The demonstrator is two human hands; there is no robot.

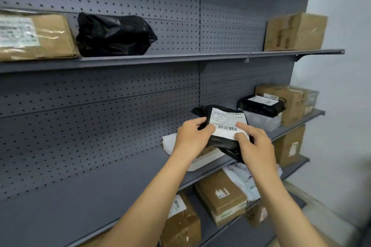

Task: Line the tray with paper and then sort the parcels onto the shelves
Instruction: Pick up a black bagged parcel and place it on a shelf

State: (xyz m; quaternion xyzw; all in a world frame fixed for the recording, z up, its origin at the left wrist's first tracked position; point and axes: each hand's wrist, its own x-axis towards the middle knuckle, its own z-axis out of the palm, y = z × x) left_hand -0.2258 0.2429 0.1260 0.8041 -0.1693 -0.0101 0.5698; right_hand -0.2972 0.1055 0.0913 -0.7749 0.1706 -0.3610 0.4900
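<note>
A black plastic parcel [222, 143] with a white barcode label [226, 120] is held over the middle shelf [84, 196] of a grey pegboard rack. My left hand [192, 136] grips its left side, thumb on the label's edge. My right hand [255, 144] holds its right side, fingers pressing the label's lower corner. Under the parcel lies a white parcel [170, 143] on the shelf. No tray or lining paper is in view.
The top shelf [160, 59] carries a brown paper parcel [34, 35], a black bag [112, 35] and a cardboard box [295, 32]. To the right on the middle shelf are a black labelled parcel [261, 106], a clear bin [265, 121] and boxes [291, 102]. Lower shelves hold several boxes [220, 196].
</note>
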